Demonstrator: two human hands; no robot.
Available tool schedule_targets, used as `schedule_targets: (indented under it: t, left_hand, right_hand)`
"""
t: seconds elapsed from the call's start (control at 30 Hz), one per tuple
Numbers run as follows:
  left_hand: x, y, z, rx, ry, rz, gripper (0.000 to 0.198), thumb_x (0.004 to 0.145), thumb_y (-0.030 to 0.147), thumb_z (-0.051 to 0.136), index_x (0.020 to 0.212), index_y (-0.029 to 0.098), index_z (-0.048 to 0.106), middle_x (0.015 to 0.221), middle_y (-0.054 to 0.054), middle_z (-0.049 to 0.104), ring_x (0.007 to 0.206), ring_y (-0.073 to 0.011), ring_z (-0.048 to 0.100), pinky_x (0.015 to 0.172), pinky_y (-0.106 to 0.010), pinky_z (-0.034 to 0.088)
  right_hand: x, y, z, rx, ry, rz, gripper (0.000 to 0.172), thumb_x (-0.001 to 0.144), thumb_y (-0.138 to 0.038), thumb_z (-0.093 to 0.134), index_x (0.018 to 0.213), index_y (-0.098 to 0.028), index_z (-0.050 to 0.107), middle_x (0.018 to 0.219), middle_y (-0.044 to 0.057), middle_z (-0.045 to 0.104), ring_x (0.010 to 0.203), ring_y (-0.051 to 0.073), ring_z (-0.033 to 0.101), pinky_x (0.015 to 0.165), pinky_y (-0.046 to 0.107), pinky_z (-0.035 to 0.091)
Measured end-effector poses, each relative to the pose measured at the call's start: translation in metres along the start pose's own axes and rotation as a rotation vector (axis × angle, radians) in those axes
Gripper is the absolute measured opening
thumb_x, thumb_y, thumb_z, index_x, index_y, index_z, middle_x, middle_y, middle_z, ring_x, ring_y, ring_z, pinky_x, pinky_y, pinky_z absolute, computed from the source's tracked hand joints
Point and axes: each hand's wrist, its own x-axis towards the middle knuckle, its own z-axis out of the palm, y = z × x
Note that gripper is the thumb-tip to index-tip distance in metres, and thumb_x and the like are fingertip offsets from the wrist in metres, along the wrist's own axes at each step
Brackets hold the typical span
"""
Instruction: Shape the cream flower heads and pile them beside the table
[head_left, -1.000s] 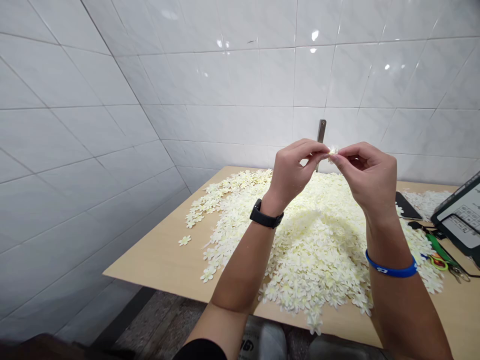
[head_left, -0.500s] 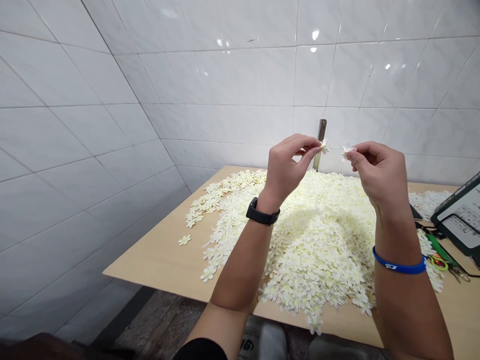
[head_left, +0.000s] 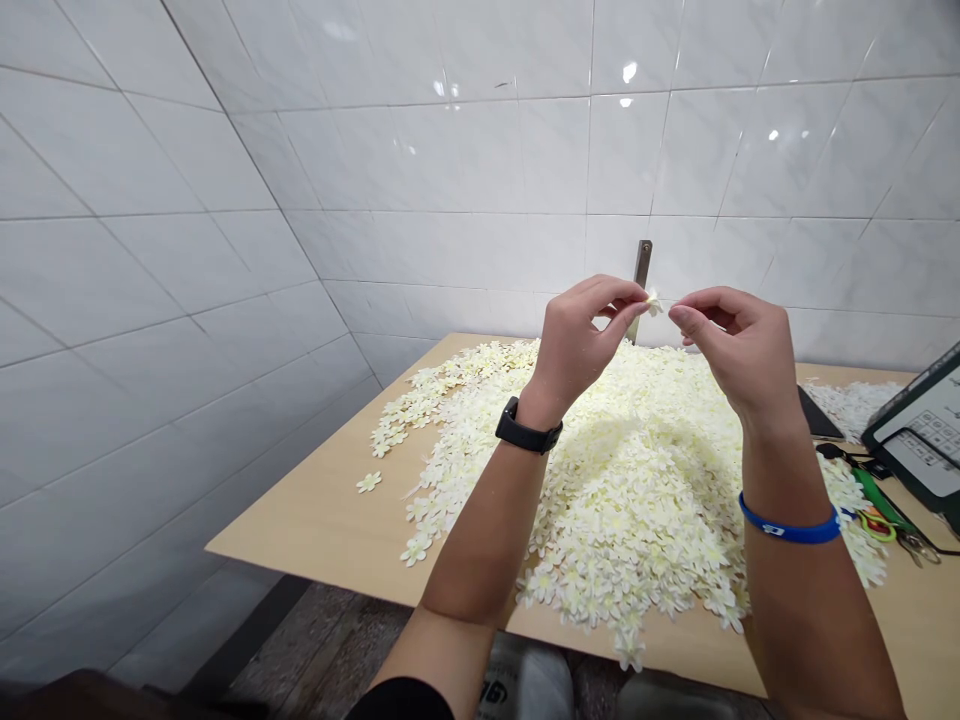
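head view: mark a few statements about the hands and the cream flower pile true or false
1. The left hand pinches a small cream fabric flower above the table. True.
2. The black wristband sits on the right wrist. False: it is on the left wrist; the right hand wears a blue wristband.
3. The big pile of cream flowers lies on a light wooden table. True.
4. The wall behind is red brick. False: it is glossy white tiles.
5. One lone cream flower lies apart, left of the pile. True.

Glossy white tiled walls (head_left: 225, 200), light wooden table (head_left: 315, 520), dark floor (head_left: 315, 630)
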Motion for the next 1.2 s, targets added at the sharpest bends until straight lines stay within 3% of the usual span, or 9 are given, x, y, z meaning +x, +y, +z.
schedule_targets:
  t: [0.13, 0.37, 0.6, 0.8, 0.93, 1.03, 1.2]
  left_hand:
    - [-0.001, 0.002, 0.004, 0.009, -0.005, 0.038, 0.003, 0.095, 0.019, 0.069, 0.094, 0.02, 0.071, 0.091, 0.0, 0.075, 0.084, -0.0082, 0.069, 0.072, -0.021, 0.061]
    - [0.0, 0.005, 0.005, 0.007, 0.003, 0.04, 0.003, 0.095, 0.02, 0.069, 0.094, 0.021, 0.071, 0.09, 0.0, 0.075, 0.084, -0.0084, 0.069, 0.072, -0.021, 0.062]
    - [0.0, 0.003, 0.002, -0.001, -0.002, 0.007, 0.005, 0.095, 0.02, 0.067, 0.092, 0.021, 0.071, 0.091, 0.0, 0.075, 0.083, -0.0086, 0.068, 0.072, -0.021, 0.062]
    - [0.001, 0.001, -0.003, 0.02, 0.008, -0.05, 0.008, 0.097, 0.024, 0.065, 0.093, 0.021, 0.071, 0.093, -0.001, 0.075, 0.085, -0.0096, 0.069, 0.073, -0.023, 0.063]
    - [0.001, 0.001, -0.004, 0.024, 0.009, -0.062, 0.008, 0.097, 0.025, 0.064, 0.093, 0.021, 0.07, 0.094, -0.001, 0.075, 0.085, -0.0097, 0.069, 0.073, -0.023, 0.063]
    - [0.001, 0.002, -0.003, 0.02, 0.0, -0.057, 0.009, 0.097, 0.025, 0.064, 0.093, 0.021, 0.07, 0.094, -0.001, 0.075, 0.085, -0.0097, 0.07, 0.074, -0.023, 0.063]
    - [0.001, 0.004, 0.001, 0.003, -0.032, -0.005, 0.006, 0.097, 0.023, 0.066, 0.094, 0.02, 0.07, 0.092, -0.001, 0.074, 0.084, -0.0085, 0.069, 0.073, -0.022, 0.062]
  right_hand:
    - [-0.005, -0.01, 0.006, 0.08, 0.008, -0.107, 0.013, 0.085, -0.035, 0.074, 0.087, -0.022, 0.075, 0.089, 0.004, 0.074, 0.077, 0.017, 0.069, 0.067, 0.032, 0.058]
    - [-0.007, -0.008, 0.012, 0.016, 0.096, -0.179, 0.01, 0.087, -0.03, 0.071, 0.082, -0.022, 0.072, 0.081, 0.002, 0.072, 0.073, 0.015, 0.066, 0.066, 0.031, 0.056]
    - [-0.006, -0.011, 0.009, 0.02, 0.115, -0.117, 0.014, 0.082, -0.029, 0.077, 0.074, -0.022, 0.068, 0.071, -0.001, 0.066, 0.062, 0.013, 0.058, 0.059, 0.03, 0.049]
    - [-0.002, -0.004, 0.0, -0.009, 0.102, -0.072, 0.009, 0.087, -0.028, 0.067, 0.082, -0.022, 0.07, 0.073, 0.001, 0.067, 0.062, 0.014, 0.057, 0.059, 0.031, 0.047]
    - [0.001, 0.001, -0.004, -0.174, 0.115, 0.039, 0.013, 0.079, -0.03, 0.075, 0.076, -0.022, 0.066, 0.071, 0.001, 0.065, 0.063, 0.015, 0.056, 0.06, 0.032, 0.047]
    - [0.0, -0.001, -0.003, -0.184, 0.167, 0.038, 0.017, 0.075, -0.031, 0.081, 0.079, -0.022, 0.066, 0.07, 0.0, 0.063, 0.064, 0.015, 0.055, 0.063, 0.033, 0.048]
    - [-0.007, -0.015, 0.004, -0.014, 0.02, -0.093, 0.012, 0.084, -0.034, 0.074, 0.085, -0.022, 0.072, 0.084, 0.004, 0.071, 0.072, 0.016, 0.063, 0.065, 0.032, 0.052]
